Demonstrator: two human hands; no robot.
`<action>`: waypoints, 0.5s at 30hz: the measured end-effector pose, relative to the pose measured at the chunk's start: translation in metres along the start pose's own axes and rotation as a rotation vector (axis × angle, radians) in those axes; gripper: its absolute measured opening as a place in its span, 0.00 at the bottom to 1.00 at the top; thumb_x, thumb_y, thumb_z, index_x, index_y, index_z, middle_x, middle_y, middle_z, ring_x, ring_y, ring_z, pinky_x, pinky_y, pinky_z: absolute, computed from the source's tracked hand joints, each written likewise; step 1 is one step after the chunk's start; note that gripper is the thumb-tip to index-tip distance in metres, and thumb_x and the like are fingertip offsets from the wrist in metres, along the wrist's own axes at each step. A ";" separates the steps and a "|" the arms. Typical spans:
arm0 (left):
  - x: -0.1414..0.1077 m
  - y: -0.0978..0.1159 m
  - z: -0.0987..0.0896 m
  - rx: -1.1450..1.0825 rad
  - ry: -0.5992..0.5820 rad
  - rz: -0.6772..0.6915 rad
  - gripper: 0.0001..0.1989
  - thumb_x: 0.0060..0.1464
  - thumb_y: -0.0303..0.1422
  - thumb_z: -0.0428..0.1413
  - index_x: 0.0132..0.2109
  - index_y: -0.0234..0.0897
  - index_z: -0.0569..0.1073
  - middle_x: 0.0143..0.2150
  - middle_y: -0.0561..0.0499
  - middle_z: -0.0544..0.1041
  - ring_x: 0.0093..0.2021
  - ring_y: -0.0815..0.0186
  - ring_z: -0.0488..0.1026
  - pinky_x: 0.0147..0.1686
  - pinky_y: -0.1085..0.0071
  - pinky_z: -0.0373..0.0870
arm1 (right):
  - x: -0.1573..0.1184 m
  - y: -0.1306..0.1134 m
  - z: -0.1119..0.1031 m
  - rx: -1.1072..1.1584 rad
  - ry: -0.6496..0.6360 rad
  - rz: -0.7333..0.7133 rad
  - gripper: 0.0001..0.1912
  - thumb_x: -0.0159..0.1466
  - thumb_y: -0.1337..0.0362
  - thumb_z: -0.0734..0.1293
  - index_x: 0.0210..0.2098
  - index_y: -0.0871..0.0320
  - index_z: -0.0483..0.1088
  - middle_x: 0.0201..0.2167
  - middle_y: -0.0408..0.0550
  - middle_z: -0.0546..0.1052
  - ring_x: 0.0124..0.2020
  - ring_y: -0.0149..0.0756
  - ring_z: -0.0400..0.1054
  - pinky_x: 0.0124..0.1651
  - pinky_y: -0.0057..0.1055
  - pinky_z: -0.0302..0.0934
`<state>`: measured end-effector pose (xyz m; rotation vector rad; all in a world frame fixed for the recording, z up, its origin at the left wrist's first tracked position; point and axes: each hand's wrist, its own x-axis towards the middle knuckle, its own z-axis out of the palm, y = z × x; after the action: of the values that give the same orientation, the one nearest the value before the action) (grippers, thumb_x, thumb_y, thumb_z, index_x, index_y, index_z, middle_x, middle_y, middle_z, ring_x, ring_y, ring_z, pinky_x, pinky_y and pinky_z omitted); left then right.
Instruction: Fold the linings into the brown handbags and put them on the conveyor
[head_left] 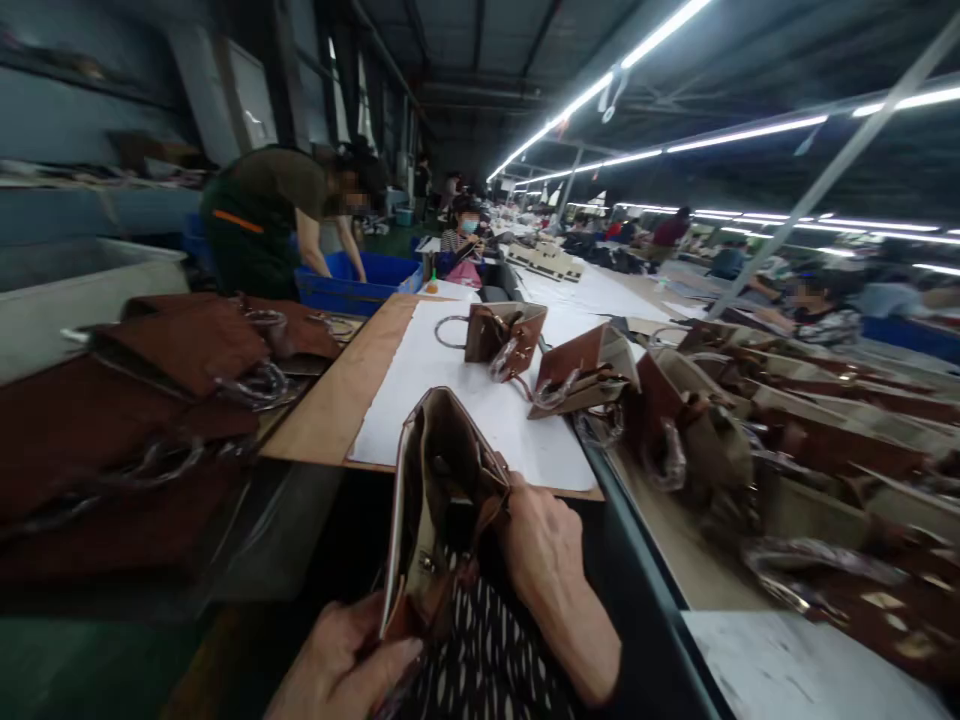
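A brown handbag (424, 500) with a beige lining is held up in front of me, its mouth open toward me. My left hand (337, 660) pinches its lower near edge, thumb on the inner side. At the opposite side, my right hand (547, 570) is closed on the rim, with the fingertips hidden behind the bag's wall. Beyond it, on white paper (405, 400), a brown handbag (506, 335) with plastic-wrapped handles stands upright. To its right sits a similar handbag (589, 370).
Brown bags (180, 350) are piled at the left, and many more handbags (840, 430) crowd the right table. A dark table edge (645, 560) runs along my right. A person (262, 220) bends over a blue bin (360, 280) at the left back.
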<state>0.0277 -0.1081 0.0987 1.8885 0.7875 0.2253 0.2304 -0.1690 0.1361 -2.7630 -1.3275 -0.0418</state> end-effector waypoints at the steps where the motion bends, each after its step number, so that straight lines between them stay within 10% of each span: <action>1: -0.004 0.001 -0.010 -0.004 -0.018 -0.033 0.17 0.50 0.45 0.48 0.33 0.37 0.72 0.24 0.52 0.69 0.30 0.65 0.65 0.31 0.75 0.66 | -0.001 0.002 -0.005 0.019 -0.024 -0.026 0.14 0.61 0.65 0.57 0.41 0.59 0.70 0.30 0.56 0.77 0.32 0.45 0.72 0.32 0.33 0.58; 10: -0.039 -0.041 -0.084 -0.074 -0.423 -0.334 0.09 0.44 0.36 0.50 0.24 0.33 0.67 0.16 0.56 0.62 0.16 0.73 0.56 0.16 0.77 0.49 | -0.033 0.012 -0.004 0.355 -0.564 -0.266 0.10 0.52 0.63 0.64 0.30 0.55 0.77 0.25 0.42 0.75 0.29 0.34 0.67 0.30 0.23 0.55; 15: -0.019 -0.028 -0.088 0.245 -0.176 -0.188 0.08 0.47 0.35 0.51 0.31 0.34 0.70 0.23 0.55 0.68 0.24 0.70 0.64 0.22 0.78 0.57 | -0.029 0.008 0.036 0.421 -0.643 -0.202 0.13 0.53 0.62 0.63 0.33 0.60 0.76 0.27 0.44 0.74 0.31 0.34 0.67 0.31 0.23 0.55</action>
<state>-0.0413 -0.0463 0.1171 2.0137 0.8971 -0.1597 0.2184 -0.1934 0.0978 -2.3426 -1.4998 1.0587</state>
